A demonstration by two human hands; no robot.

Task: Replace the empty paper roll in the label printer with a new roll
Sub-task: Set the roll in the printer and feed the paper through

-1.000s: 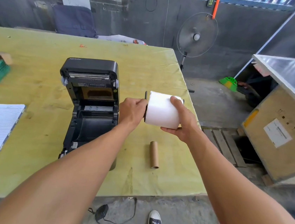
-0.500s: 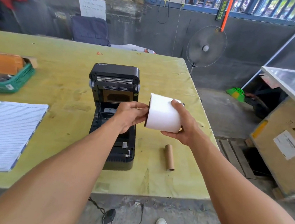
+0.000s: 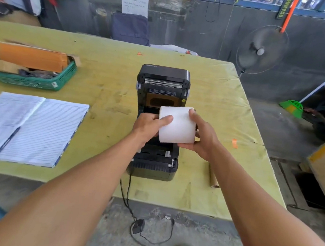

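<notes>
The black label printer (image 3: 164, 76) stands on the yellow-green table (image 3: 211, 96) with its lid swung open and back. A full white paper roll (image 3: 177, 125) hangs over the printer's open bay. My left hand (image 3: 147, 126) holds its left end, thumb on top. My right hand (image 3: 202, 135) cups its right end and underside. The empty brown cardboard core (image 3: 213, 178) lies on the table to the right of the printer, partly hidden by my right forearm.
An open lined notebook with a pen (image 3: 29, 128) lies at the left. A green basket (image 3: 36, 83) with orange envelopes sits behind it. The printer's cable and adapter (image 3: 138, 228) hang off the near table edge. A fan (image 3: 262, 50) stands beyond the table.
Both hands have carried the white roll leftward, from beside the printer to right over its open bay. The head view has shifted right to left, so the printer sits more central.
</notes>
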